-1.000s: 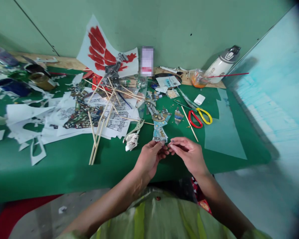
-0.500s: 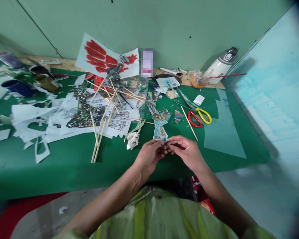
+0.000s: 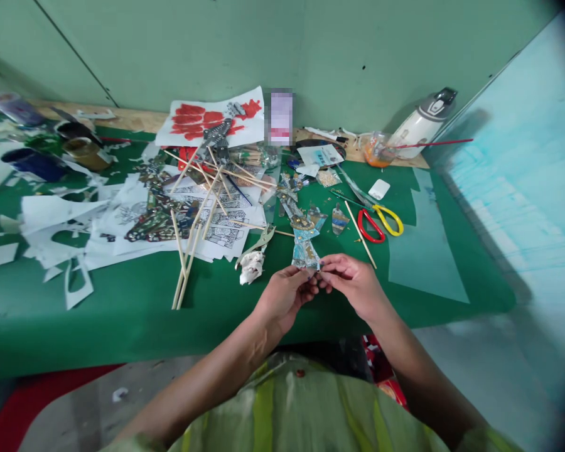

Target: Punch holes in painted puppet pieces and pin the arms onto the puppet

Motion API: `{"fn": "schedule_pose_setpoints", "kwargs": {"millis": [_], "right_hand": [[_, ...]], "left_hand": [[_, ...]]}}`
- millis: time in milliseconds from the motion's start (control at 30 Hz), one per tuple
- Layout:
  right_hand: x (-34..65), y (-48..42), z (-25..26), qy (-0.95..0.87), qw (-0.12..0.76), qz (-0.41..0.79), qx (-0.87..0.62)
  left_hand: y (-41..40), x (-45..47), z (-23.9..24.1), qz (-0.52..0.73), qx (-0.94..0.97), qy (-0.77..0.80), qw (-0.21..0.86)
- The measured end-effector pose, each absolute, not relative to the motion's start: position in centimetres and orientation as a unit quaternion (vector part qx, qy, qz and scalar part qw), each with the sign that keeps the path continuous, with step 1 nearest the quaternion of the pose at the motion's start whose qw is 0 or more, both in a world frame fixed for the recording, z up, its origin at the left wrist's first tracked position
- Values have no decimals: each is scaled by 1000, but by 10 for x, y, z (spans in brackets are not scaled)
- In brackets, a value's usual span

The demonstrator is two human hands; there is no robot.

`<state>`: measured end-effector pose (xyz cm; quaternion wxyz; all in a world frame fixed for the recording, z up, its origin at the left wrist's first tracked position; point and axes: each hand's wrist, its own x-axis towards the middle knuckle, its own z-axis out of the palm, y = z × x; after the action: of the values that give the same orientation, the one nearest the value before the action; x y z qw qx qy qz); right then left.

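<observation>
Close to the table's front edge, my left hand (image 3: 292,294) pinches the lower end of a blue-and-gold patterned cut-out figure (image 3: 306,248) made of joined pieces. Thumb and fingertips of my right hand (image 3: 351,284) are closed at the figure's lower right corner, touching or nearly touching the left fingertips. Something tiny sits between the right fingertips; its kind is too small to make out. The figure stretches away from me over the green tabletop. A loose patterned piece (image 3: 339,221) lies to its right, beside a thin wooden stick (image 3: 360,235).
Right of my hands are scissors (image 3: 371,225) with red and yellow handles and a translucent sheet (image 3: 424,263). Pliers (image 3: 263,240) and a crumpled white wad (image 3: 251,269) lie left, near crossed sticks (image 3: 188,270) and paper scraps (image 3: 56,216). A white flask (image 3: 421,129) stands behind.
My right fingertips have closed in on the figure's lower corner, and the small thing between them now meets its edge. The red-painted paper at the back has sunk lower.
</observation>
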<state>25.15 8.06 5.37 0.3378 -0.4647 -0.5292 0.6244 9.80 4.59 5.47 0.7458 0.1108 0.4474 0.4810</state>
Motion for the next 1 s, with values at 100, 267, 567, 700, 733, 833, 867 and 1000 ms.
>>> {"fn": "schedule_pose_setpoints", "kwargs": {"millis": [100,267,567,700,733,833,867,1000], "right_hand": [[251,80,53,-527,340,628,-460],[251,79,51,-517,355,625,-464],[245,72,50,-528,382,585,-483],[244,69,55,-545,378,564,-492],[244,69,56,-550,377,560,-493],[244,68,58,-559,378,546,-497],[244,68,58,-561,378,542,-499],[244,67,58,-566,372,531,-510]], "left_hand": [[46,98,55,480,108,445,748],[47,97,54,480,107,440,751],[48,98,56,473,115,455,746],[49,99,56,474,120,465,739],[49,99,56,474,121,466,737],[49,101,56,474,124,473,732],[49,101,56,476,124,476,729],[48,103,56,482,132,480,721]]}}
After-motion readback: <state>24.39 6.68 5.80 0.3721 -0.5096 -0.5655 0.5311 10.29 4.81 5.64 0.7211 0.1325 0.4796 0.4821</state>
